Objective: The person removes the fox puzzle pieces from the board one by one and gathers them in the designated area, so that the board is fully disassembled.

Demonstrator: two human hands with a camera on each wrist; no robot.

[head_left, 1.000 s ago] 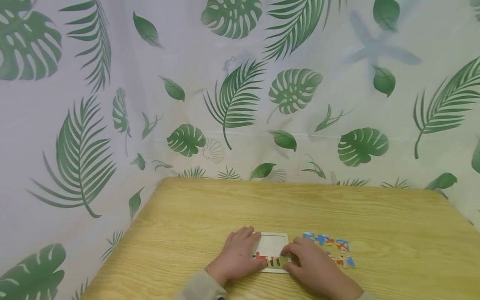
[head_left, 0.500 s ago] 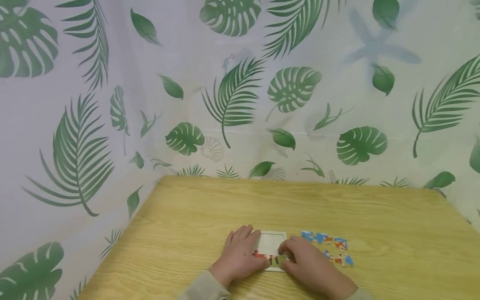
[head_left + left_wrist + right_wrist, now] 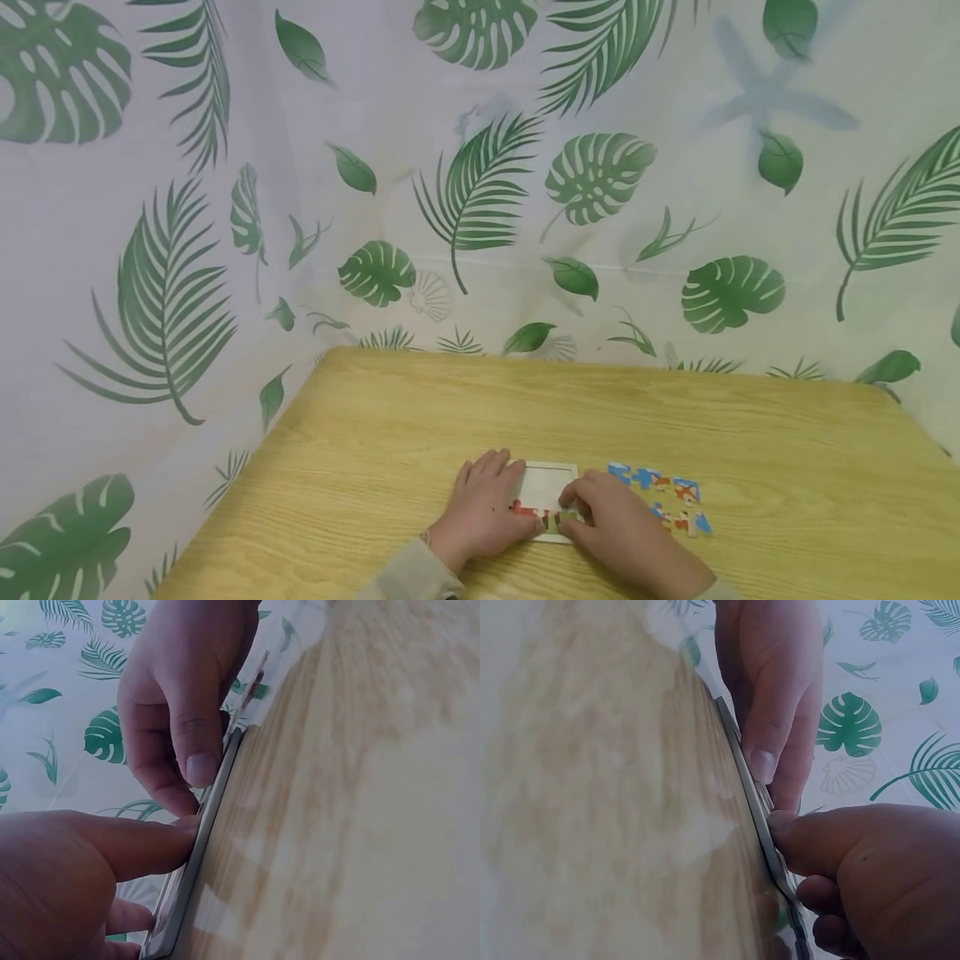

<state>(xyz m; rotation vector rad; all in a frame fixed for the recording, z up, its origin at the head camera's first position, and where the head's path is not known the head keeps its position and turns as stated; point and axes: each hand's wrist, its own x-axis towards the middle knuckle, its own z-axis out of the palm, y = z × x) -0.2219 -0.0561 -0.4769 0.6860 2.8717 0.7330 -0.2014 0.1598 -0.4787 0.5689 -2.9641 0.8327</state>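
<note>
A small white puzzle tray point(image 3: 550, 465) lies flat on the table, with a lower row of red, green and dark puzzle pieces point(image 3: 525, 507) in it. My left hand point(image 3: 483, 508) rests over the tray's left side, fingers straight, its thumb pressing on the lower row. My right hand point(image 3: 618, 529) has thumb and forefinger curled at a green puzzle piece point(image 3: 567, 517) at the row's right end, seeming to pinch it. In the left wrist view both thumbs meet the thin tray edge point(image 3: 191, 862); in the right wrist view the pieces are mostly hidden.
To the right of the tray lie several loose blue, orange and white puzzle pieces point(image 3: 686, 490), partly behind my right hand. The wooden table point(image 3: 420, 408) reaches back to a leaf-print curtain point(image 3: 480, 308) along its far and left sides.
My right thumb and forefinger have shifted slightly left, from the tray's right edge onto the lower row. The left thumb has edged right over the pieces. The loose pieces stay in place.
</note>
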